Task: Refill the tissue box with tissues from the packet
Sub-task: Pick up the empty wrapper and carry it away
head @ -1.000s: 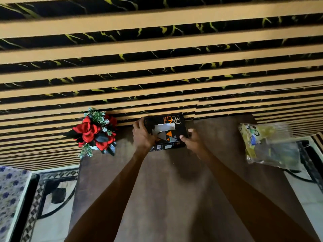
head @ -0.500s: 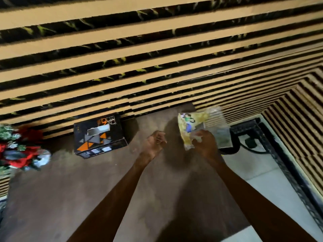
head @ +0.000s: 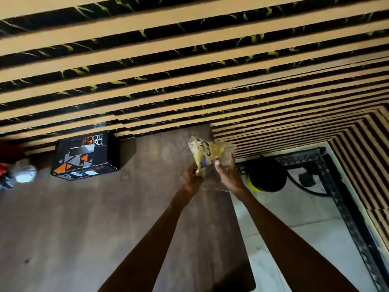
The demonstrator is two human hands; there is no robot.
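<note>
Gripping the tissue packet [head: 205, 152] from both sides, the two hands have it lifted off the bench [head: 105, 228], up over the far right corner! The left hand [head: 192, 179] pinches the packet's lower end, fingers closed tight on the yellow plastic; the right hand [head: 228, 172] clasps the clear side, thumb showing in front, fingers wrapped behind. The packet is tilted, printed yellow face toward the camera, a bit blurred. Over by the far edge, left of centre, sits the tissue box [head: 84, 157], black with orange and grey triangles, its top slot dark and a torn flap showing, well apart from the packet. At the far left edge, red flowers [head: 6, 165] in a pale vase are only half in view. Beyond the bench's right edge, down on the tiled floor [head: 305, 228], a round black object with a yellow rim [head: 266, 175] sits by a striped wall [head: 189, 60].
</note>
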